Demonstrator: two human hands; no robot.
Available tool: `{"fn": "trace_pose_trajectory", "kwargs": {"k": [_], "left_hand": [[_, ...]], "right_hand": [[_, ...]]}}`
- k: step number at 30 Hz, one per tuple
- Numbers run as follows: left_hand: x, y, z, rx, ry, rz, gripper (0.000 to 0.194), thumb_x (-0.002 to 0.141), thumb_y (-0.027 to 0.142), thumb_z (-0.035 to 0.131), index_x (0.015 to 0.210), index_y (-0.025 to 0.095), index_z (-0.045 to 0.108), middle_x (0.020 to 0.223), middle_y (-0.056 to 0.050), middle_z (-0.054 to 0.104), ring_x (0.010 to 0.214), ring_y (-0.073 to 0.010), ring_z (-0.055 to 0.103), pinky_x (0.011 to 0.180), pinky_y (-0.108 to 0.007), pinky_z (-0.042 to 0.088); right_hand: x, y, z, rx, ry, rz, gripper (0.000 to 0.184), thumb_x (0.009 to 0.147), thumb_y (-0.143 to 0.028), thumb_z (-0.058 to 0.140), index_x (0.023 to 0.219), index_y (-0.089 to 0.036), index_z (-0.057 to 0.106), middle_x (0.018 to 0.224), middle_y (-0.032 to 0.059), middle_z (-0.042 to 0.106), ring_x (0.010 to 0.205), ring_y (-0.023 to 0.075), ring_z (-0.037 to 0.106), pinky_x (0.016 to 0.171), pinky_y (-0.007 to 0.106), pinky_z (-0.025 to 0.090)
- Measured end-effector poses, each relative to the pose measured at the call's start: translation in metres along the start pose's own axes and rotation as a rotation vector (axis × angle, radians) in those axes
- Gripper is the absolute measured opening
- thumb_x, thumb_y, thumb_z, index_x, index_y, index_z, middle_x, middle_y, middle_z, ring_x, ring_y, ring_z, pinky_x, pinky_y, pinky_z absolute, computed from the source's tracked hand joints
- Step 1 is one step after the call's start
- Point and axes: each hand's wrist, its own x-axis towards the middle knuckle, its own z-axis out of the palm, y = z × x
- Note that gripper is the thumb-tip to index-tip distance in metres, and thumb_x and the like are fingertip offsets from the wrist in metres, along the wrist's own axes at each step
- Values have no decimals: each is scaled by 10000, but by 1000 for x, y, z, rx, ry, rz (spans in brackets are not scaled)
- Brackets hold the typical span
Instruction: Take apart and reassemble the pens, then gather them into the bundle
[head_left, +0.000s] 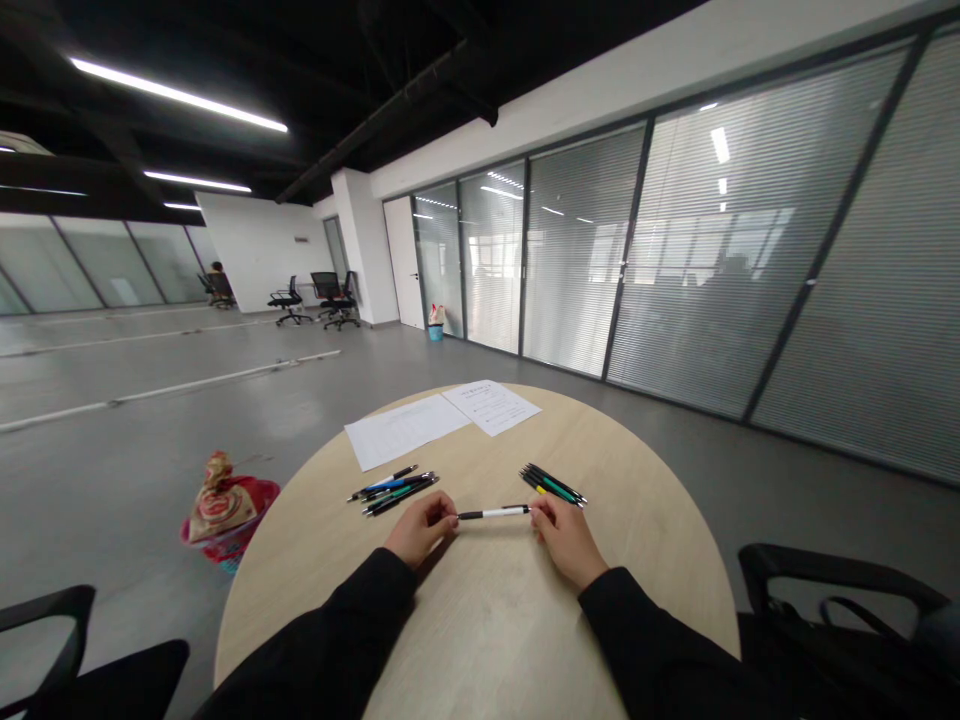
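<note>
Holding the white pen (495,513) roughly level from side to side, by both ends, over the surface (487,630); cannot tell whether touching the wood or lifted a little. Pinching the dark tip end between thumb and fingers with the left hand (424,527); grasping the black clip end in the same way with the right hand (568,538). Wearing black sleeves (360,605) on both arms, nearer than the white pen. Can see the left pens (394,484) bunched just beyond the white pen and to the left, mostly black with blue, green and white parts, too overlapped to count. Can see the right pens (556,487) just beyond the white pen and to the right, slanting close together, with green and yellow among the black. Farther beyond the white pen, can find the left sheet (407,431) and the right sheet (492,406), both printed; cannot read the words. Well left of the white pen, can see a basket (234,549) on the floor (150,420), with a tan and red bag (225,503) in the top. Far beyond the white pen, slightly left, can make out a blue bin (436,331) and a door (403,262).
</note>
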Motion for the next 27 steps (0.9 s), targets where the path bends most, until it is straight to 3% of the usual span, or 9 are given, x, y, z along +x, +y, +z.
{"fn": "trace_pose_trajectory", "kwargs": {"k": [27], "left_hand": [[1,-2,-1,9,-23,2,168,739,302,653,724,162,561,636,23,583,586,-126,519,585,-250,389]], "right_hand": [[1,4,1,-20,6,-29,237,890,-301,456,701,-199,556,589,-10,579,589,154,535,583,238,360]]}}
